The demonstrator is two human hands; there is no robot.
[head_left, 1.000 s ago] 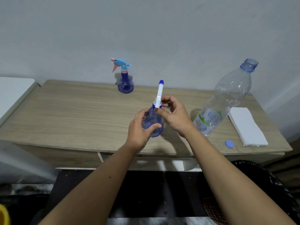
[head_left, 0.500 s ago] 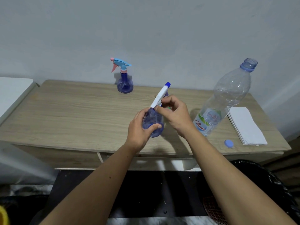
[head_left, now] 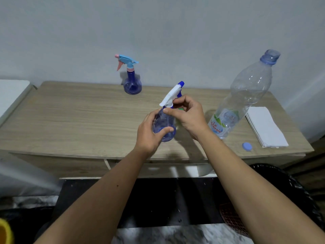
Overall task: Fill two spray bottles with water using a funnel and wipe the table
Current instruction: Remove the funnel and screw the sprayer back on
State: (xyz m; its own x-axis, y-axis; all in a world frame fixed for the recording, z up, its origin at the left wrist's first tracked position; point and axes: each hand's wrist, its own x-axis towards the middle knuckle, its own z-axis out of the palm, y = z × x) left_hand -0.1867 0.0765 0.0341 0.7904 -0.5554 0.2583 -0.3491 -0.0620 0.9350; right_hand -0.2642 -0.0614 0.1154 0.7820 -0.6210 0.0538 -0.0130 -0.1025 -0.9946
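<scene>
— So, starting at the left, what sits on the surface?

— Far back, close to the wall, a blue spray bottle stands upright with a light-blue head and a pink trigger and nozzle. Nothing touches it.

— And nearer the middle?

— Both hands meet around a second, clear-blue spray bottle, near the front edge of the surface. The left hand wraps the round body, thumb across the front, fingers curled behind. Whether the base rests on the wood I cannot tell.

— What about the right hand?

— The right hand pinches the neck just under the white spray head, thumb on the near side, fingers curled over the far side. The head is tilted, its blue nozzle tip pointing up and to the right. A small patch of green shows behind the fingers; I cannot tell what it is.

— Further right?

— A big clear water bottle stands uncapped, its label low on the body. It looks mostly empty. Its blue cap lies apart from it by the front edge. Just beside that, a folded white cloth lies flat at the right end.
</scene>
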